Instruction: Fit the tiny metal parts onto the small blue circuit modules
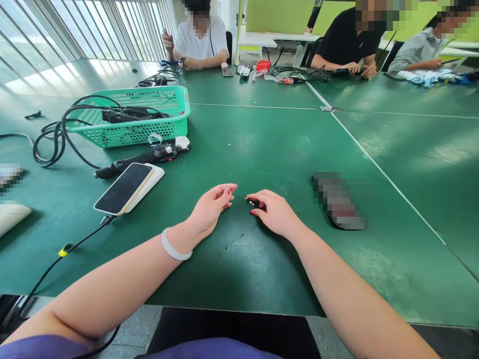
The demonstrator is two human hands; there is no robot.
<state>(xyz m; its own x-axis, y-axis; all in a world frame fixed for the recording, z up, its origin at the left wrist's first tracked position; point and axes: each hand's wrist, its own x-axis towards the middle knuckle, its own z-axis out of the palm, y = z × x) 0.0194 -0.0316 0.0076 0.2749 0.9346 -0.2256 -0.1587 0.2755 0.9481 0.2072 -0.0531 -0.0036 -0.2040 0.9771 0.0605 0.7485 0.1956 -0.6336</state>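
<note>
My left hand (211, 209) hovers over the green table, a white bangle (175, 248) round its wrist. Its thumb and forefinger are pressed together in a pinch; whatever is between them is too small to make out. A short distance to the right, my right hand (276, 212) has its thumb and fingers closed around a small black object (254, 203) with a shiny bit at its end. Part of that object is hidden by the fingers, and its kind does not show. The two hands are apart.
A phone (123, 189) rests on a white block (147, 187) with a cable attached. Behind it lie a black power screwdriver (145, 158) and a green basket (130, 132) with cables. A blurred dark case (339, 202) is at right. Several people sit across the table.
</note>
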